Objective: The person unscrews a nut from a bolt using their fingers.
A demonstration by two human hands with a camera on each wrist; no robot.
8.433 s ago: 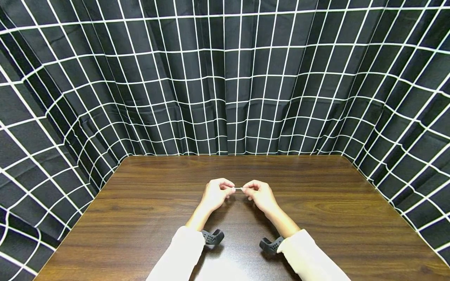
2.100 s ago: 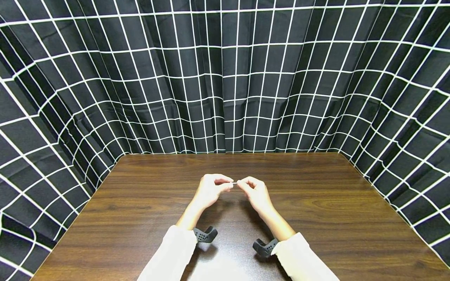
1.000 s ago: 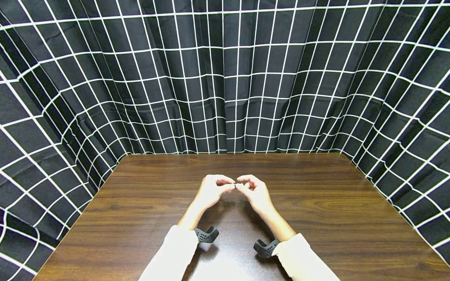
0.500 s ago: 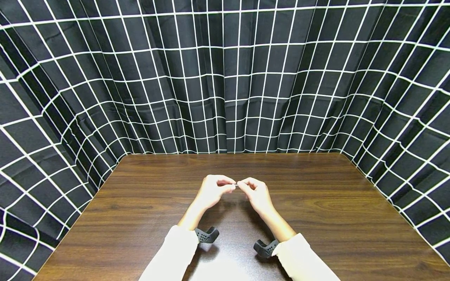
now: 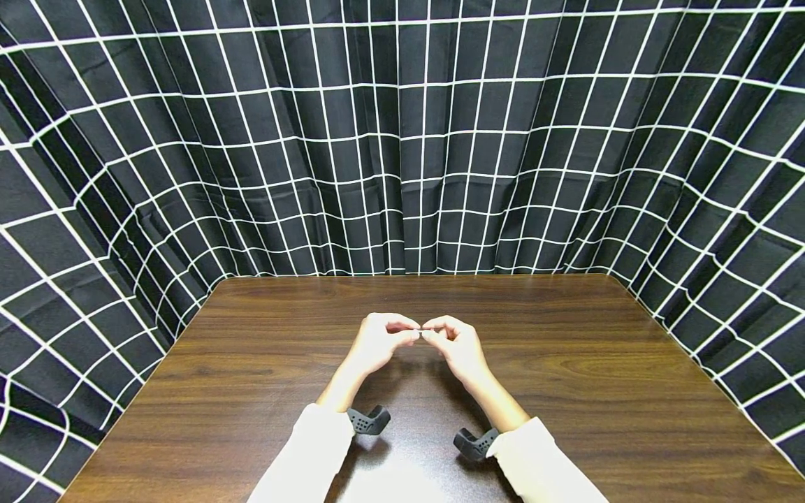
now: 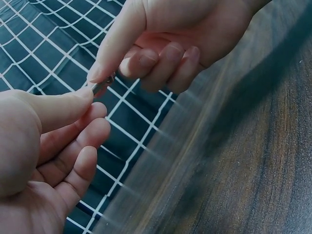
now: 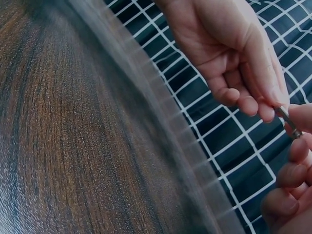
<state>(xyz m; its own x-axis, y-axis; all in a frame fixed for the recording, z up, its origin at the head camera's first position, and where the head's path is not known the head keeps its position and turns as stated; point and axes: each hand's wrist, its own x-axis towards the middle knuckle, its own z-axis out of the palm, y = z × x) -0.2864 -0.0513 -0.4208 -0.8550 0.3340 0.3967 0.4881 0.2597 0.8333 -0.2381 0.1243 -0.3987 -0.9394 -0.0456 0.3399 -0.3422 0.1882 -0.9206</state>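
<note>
The left hand (image 5: 379,341) pinches a small screw (image 7: 284,115) crosswise; the right hand (image 5: 460,348) touches its other end, whether grasping I can't tell.

The small rod (image 6: 99,87) looks like metal, finely ridged, with a dull shine. The table (image 5: 251,377) shows wood grain with a glossy sheen. The curtain (image 5: 411,150) is matt, creased cloth; the sleeves (image 5: 306,454) are cloth; the wrist mounts (image 5: 374,421) look like matt plastic.

Left hand (image 5: 376,344), right hand (image 5: 460,349) close together, fingers (image 7: 298,150) pinching.
</note>
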